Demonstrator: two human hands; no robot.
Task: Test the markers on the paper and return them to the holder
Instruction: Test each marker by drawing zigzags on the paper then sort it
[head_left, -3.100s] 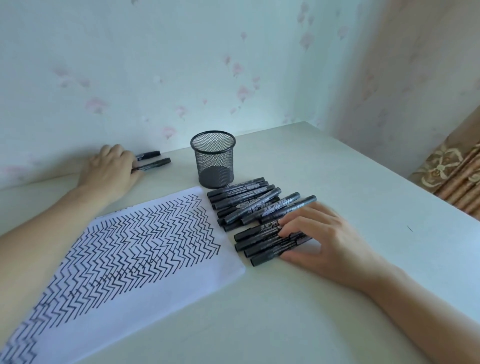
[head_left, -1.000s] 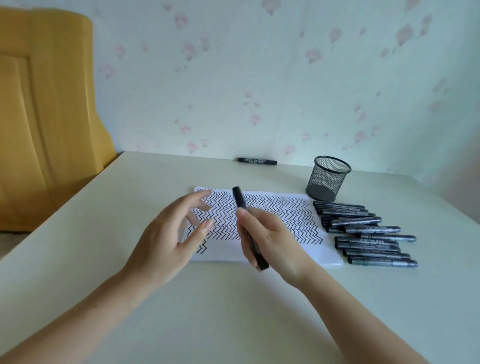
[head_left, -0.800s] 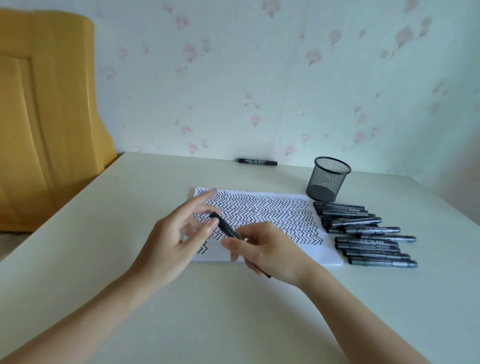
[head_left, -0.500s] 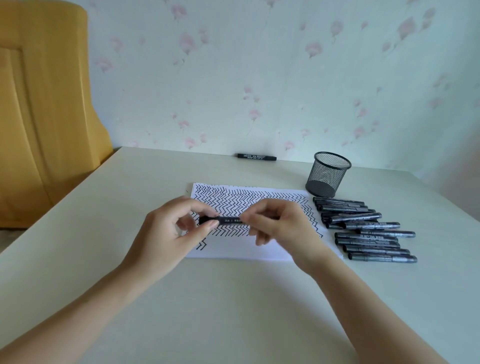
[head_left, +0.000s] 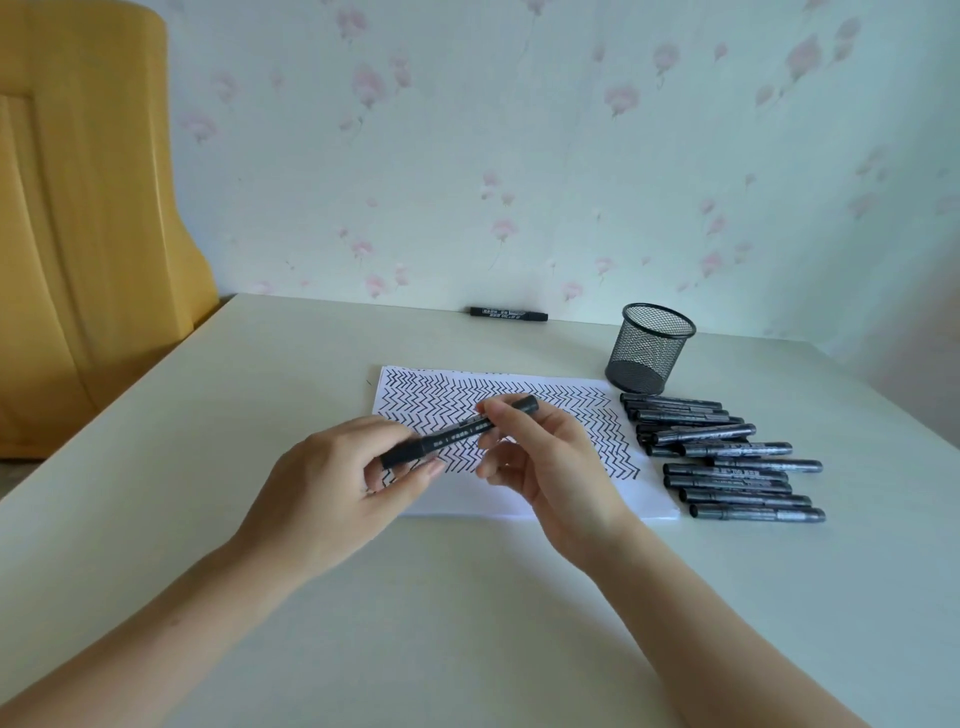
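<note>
Both hands hold one black marker above the paper.

The marker (head_left: 460, 431) lies tilted between them: the left hand (head_left: 343, 483) pinches its lower end, the right hand (head_left: 545, 457) grips near the upper end. The zigzag-covered paper (head_left: 545, 499) lies beneath on the table (head_left: 260, 395); loose markers (head_left: 727, 457) lie beside the right hand, the mesh holder (head_left: 649, 353) beyond them.

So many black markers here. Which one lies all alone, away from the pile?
The black marker by the wall, lying on the table's far edge left of the black mesh holder; the others are piled right of the paper or held.
</note>
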